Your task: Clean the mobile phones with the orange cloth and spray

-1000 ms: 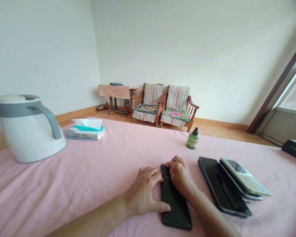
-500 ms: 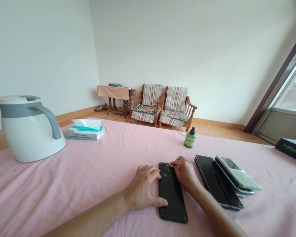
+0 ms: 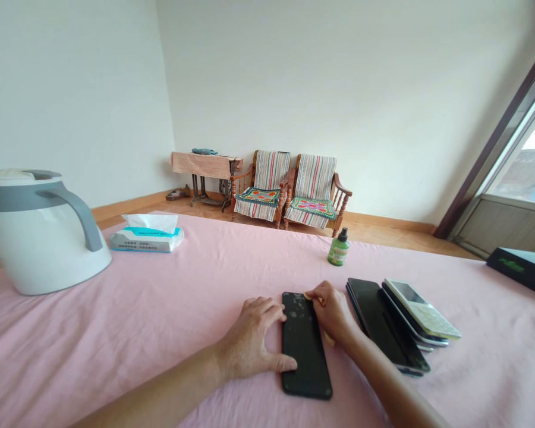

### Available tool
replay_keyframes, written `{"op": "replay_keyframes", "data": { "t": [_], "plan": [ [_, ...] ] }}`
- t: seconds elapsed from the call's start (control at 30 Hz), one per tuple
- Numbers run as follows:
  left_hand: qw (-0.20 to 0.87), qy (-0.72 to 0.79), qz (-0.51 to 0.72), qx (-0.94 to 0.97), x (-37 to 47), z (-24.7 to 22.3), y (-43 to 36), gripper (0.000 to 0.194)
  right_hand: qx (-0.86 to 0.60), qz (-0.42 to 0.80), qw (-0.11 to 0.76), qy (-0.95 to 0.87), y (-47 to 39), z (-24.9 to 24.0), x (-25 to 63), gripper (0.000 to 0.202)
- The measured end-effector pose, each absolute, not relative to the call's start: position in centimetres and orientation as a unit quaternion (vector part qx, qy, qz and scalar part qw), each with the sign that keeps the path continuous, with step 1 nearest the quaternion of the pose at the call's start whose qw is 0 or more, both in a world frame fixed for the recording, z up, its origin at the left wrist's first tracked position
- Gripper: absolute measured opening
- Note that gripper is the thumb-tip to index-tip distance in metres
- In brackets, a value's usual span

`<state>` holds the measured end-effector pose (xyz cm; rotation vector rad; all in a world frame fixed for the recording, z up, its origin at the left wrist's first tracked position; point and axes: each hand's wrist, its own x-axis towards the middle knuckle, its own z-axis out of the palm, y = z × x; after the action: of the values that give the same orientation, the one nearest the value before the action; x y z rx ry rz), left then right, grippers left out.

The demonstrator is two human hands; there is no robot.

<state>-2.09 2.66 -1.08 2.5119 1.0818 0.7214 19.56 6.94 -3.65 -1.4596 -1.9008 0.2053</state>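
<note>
A black smartphone [image 3: 307, 356] lies flat on the pink cloth, with whitish wet-looking spots near its far end. My left hand [image 3: 254, 339] holds it by the left edge, the thumb resting on the glass and the fingertips against the side. At the phone's far right corner, my right hand [image 3: 332, 309] pinches a small yellowish cloth [image 3: 309, 296] against the surface. Most of that cloth is hidden under the fingers; a bit of it shows below the palm. Right of my right hand are a stack of dark phones [image 3: 383, 321] and a white keypad phone [image 3: 421, 309] on another pile.
A green spray bottle [image 3: 339, 248] stands beyond the phones. To the left are a tissue pack [image 3: 145, 238] and a white jug with a grey handle [image 3: 44, 238]. A black box [image 3: 521, 270] sits at the right edge. Two wooden chairs [image 3: 314, 190] stand by the wall.
The whole view has shifted slightly, so everything appears a little further left. My right hand stays at the phone's far corner, and more of the yellowish cloth shows. My left hand keeps its hold.
</note>
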Motion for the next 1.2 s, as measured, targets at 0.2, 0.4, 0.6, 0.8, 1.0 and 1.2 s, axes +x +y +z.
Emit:
{"op": "replay_keyframes", "data": {
  "t": [0.2,0.4,0.6,0.8,1.0,1.2],
  "plan": [
    [0.161,0.373,0.253,0.878,-2.0,-1.0,2.7,0.063,-0.538,0.089,0.31,-0.779,3.1,-3.5,20.0,0.03],
    [0.164,0.376,0.239,0.88,-2.0,-0.7,2.7,0.062,-0.551,0.067,0.259,-0.79,4.7,-2.4,19.5,0.027],
    [0.163,0.383,0.238,0.877,-2.0,-0.8,2.7,0.062,-0.54,0.068,0.259,-0.798,5.0,-1.9,18.0,0.028],
    [0.175,0.386,0.23,0.876,-2.0,-0.6,2.7,0.062,-0.522,0.108,0.289,-0.795,4.7,-2.3,17.7,0.028],
    [0.197,0.375,0.237,0.874,-2.3,-0.5,2.8,0.059,-0.518,0.112,0.299,-0.794,4.5,-1.9,17.5,0.029],
    [0.203,0.399,0.239,0.861,-2.4,-1.0,3.1,0.083,-0.51,0.122,0.306,-0.795,4.7,-2.0,17.2,0.033]
  ]
}}
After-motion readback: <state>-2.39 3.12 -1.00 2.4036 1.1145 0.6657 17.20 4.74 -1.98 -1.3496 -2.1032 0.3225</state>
